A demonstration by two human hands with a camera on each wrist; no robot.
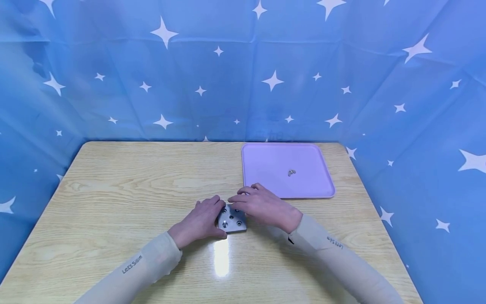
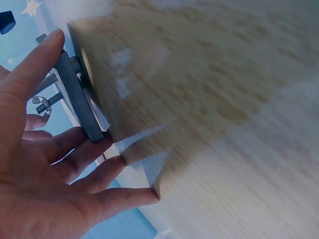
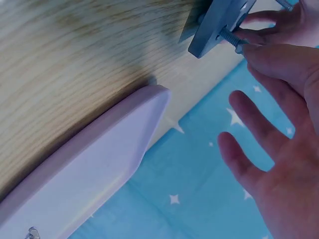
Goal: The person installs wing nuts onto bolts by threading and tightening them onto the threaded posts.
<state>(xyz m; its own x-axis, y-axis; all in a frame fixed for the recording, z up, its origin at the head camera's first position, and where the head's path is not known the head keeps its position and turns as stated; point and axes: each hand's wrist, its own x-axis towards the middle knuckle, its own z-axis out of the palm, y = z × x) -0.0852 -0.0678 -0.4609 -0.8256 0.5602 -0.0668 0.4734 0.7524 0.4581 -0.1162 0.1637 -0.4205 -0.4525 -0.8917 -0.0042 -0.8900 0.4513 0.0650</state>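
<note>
A small grey metal plate (image 1: pixel 232 228) with several round holes stands slightly above the wooden table on bolt heads. My left hand (image 1: pixel 203 219) grips its left side, thumb on the near edge and fingers on the far edge. Threaded bolts rise from the plate; in the left wrist view one bolt carries a wing nut (image 2: pixel 38 100). At the plate's far right corner, my right hand (image 1: pixel 265 207) pinches a small nut (image 3: pixel 240 48) between thumb and forefinger at the top of a bolt (image 3: pixel 229 37). Its other fingers are spread. The nut's shape is mostly hidden.
A shallow lilac tray (image 1: pixel 273 160) lies at the table's back right, just beyond my right hand. Inside it are a few small metal wing nuts (image 1: pixel 291 172). A blue curtain (image 1: pixel 212 93) with white stars surrounds the back and sides of the table (image 1: pixel 152 177).
</note>
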